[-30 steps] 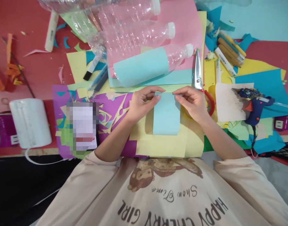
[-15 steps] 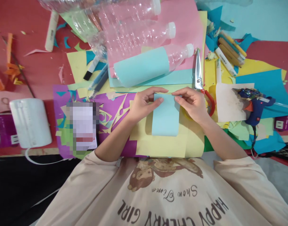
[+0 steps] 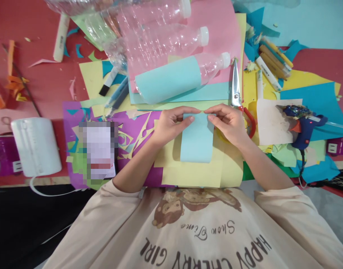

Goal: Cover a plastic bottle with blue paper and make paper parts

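A light blue paper strip is held above pale yellow sheets, its lower end curving over. At its upper left corner my left hand pinches the strip between thumb and fingers. My right hand grips the upper right corner the same way, and the two index fingertips nearly meet. Just beyond lies a clear plastic bottle with a white cap, wrapped in a light blue paper sleeve. Scissors with red handles rest beside my right hand, partly behind it.
More clear bottles lie on pink paper at the back. A blue glue gun with its cord is at right. Markers and paper scraps are scattered. A phone and a white case lie at left.
The top edge of the blue paper strip has dropped slightly below the fingertips, and its lower end sits a touch lower. Both hands keep nearly the same place and grip.
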A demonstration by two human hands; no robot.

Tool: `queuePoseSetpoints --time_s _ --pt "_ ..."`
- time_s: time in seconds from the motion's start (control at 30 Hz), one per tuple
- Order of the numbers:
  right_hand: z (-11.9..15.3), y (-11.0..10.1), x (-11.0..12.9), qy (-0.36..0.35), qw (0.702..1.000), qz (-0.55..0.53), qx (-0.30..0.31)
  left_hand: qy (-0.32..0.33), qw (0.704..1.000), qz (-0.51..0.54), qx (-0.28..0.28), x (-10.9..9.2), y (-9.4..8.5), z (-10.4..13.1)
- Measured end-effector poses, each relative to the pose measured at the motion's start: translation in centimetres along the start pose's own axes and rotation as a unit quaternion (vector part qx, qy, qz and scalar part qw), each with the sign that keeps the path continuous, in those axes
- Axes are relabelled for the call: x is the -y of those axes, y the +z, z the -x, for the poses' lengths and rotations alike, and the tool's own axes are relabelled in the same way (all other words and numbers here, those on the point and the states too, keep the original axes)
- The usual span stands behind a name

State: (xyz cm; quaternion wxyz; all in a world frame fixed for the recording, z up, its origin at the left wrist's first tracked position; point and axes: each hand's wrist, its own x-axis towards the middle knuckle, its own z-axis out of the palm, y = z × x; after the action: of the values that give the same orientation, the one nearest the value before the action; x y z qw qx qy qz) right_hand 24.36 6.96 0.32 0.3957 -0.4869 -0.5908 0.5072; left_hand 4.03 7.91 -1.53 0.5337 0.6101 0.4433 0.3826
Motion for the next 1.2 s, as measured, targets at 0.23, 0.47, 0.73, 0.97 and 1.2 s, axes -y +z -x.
queuePoseSetpoints --time_s 0.23,0.47,0.73,0.97,1.2 --pt "-0.1 0.1 0.4 0.027 0.996 0.038 0.081 -0.011 0.998 -0.056 0.032 -1.4 0.1 0.0" --pt "-0.1 -0.2 0.5 -0.004 0.995 0.075 0.058 -0.022 0.997 -0.035 0.062 -1.1 0.2 0.0" --pt "-1.0 -1.9 0.2 -0.085 0.981 0.068 -0.163 -0.035 0.991 -0.053 0.122 -0.7 -0.7 -0.1" --pt "-1.4 -3.3 -1.0 -0.043 0.969 0.027 -0.241 -0.007 0.999 0.033 -0.008 -0.3 -2.5 -1.2" --pt "-1.2 -2.4 -0.3 -0.042 0.977 0.062 -0.201 0.107 0.977 0.022 -0.181 1.0 -3.9 -2.0"
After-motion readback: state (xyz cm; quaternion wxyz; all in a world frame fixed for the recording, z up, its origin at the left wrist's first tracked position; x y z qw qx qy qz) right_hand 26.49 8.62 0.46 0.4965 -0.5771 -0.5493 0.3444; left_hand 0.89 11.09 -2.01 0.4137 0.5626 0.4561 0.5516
